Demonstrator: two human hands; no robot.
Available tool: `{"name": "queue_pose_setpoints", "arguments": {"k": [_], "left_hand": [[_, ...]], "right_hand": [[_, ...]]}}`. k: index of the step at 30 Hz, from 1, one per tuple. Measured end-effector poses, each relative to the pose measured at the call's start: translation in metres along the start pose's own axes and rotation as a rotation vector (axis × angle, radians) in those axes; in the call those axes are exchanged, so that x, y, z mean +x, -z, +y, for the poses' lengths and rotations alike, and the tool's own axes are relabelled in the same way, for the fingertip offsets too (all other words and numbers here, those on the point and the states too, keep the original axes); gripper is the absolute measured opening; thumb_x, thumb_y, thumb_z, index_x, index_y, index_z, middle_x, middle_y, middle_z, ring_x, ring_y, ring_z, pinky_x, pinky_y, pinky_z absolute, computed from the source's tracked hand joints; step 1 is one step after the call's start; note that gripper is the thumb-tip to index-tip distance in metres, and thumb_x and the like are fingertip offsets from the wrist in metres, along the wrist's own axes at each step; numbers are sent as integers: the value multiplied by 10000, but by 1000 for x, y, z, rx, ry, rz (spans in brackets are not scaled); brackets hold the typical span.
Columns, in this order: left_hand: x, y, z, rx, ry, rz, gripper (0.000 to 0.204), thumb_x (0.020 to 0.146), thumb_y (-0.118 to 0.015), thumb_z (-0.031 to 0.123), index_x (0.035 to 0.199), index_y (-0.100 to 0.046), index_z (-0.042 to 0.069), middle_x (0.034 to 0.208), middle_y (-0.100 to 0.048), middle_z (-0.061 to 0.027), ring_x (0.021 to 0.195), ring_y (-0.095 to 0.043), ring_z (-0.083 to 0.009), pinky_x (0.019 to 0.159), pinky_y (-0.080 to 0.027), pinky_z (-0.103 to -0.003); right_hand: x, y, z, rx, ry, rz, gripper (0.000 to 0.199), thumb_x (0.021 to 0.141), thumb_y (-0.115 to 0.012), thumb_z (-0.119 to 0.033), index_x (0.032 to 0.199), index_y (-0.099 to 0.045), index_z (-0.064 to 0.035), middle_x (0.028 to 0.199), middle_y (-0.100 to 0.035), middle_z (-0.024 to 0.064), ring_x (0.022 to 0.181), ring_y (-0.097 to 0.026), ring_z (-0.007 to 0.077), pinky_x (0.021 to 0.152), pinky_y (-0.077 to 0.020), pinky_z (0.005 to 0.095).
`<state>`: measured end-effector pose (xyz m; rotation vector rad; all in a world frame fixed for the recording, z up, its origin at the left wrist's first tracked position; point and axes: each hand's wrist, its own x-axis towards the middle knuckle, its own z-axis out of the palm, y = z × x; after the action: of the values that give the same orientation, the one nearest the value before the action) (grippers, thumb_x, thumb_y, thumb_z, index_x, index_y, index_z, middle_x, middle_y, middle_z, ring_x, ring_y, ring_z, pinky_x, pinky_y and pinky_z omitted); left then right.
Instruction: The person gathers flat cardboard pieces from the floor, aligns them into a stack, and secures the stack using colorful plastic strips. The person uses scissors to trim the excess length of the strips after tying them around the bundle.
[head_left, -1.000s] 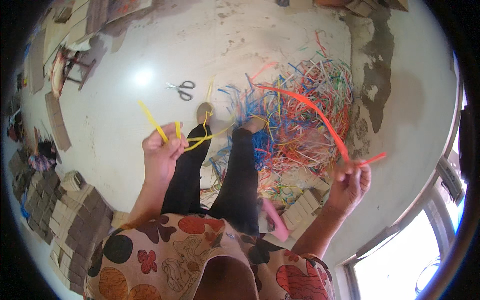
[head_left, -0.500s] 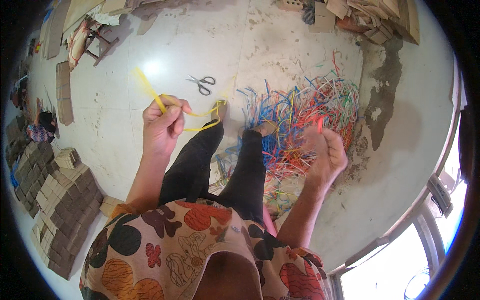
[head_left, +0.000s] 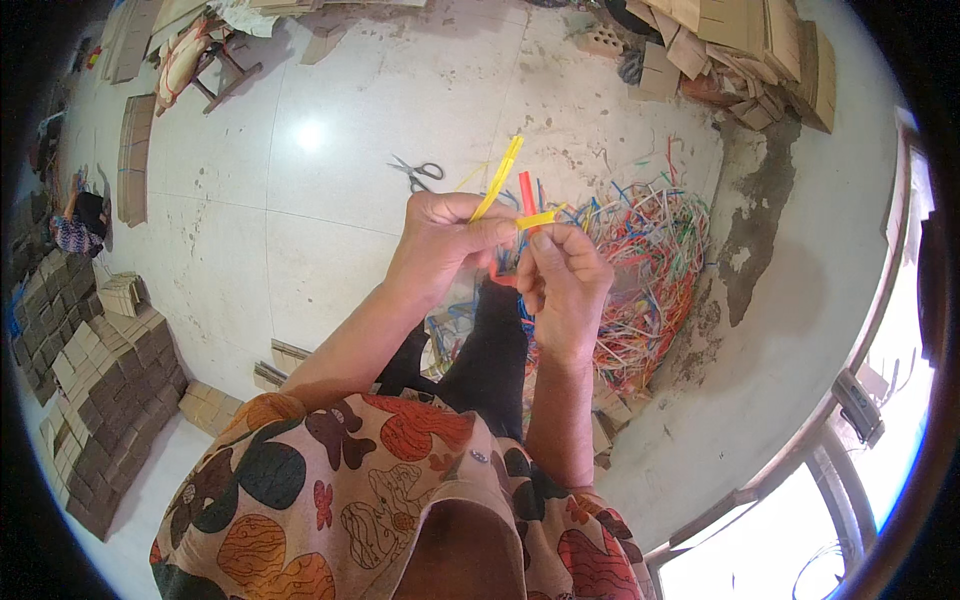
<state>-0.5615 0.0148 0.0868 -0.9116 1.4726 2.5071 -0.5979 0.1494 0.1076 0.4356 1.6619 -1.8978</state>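
Both hands meet in front of me, over my legs. My left hand is closed in a pinch on a flat yellow strap, whose free end sticks up and away. My right hand pinches a red strap, which stands up beside the yellow one. A short yellow end crosses the red strap right at the right fingertips. Part of the red strap hangs below between the hands. Beyond them on the floor lie scissors with dark handles, blades apart.
A tangled heap of coloured straps covers the floor at the right, by the wall. Cardboard stacks stand at the left, with more cardboard at the far right. A stool is at the far left, and another person sits near the left edge.
My hands were apart, the left with the yellow strap and the right with a red piece. Both have come together, so the yellow and red straps now cross.
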Motion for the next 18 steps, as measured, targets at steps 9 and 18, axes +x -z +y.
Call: {"name": "queue_pose_setpoints", "arguments": {"k": [9,18], "left_hand": [[1,8,10,-84,-16,-2,140,748,-687,32,855,-666,-57,650,-612,-89,470,-460,-59,409,-339,-174],[1,14,11,-112,-39,85,84,753,-684,48,765,-641,-23,604,-580,-56,447,-432,-55,403,-317,-165]], "right_hand": [[-5,-10,-6,-102,-62,-82,93,859,-551,-63,849,-618,1,578,-513,-13,445,-390,16,384,-270,172],[-2,-11,-4,-259,-11,-209,95,811,-589,-25,889,-634,4,617,-545,-1,527,-460,49,488,-379,205]]}}
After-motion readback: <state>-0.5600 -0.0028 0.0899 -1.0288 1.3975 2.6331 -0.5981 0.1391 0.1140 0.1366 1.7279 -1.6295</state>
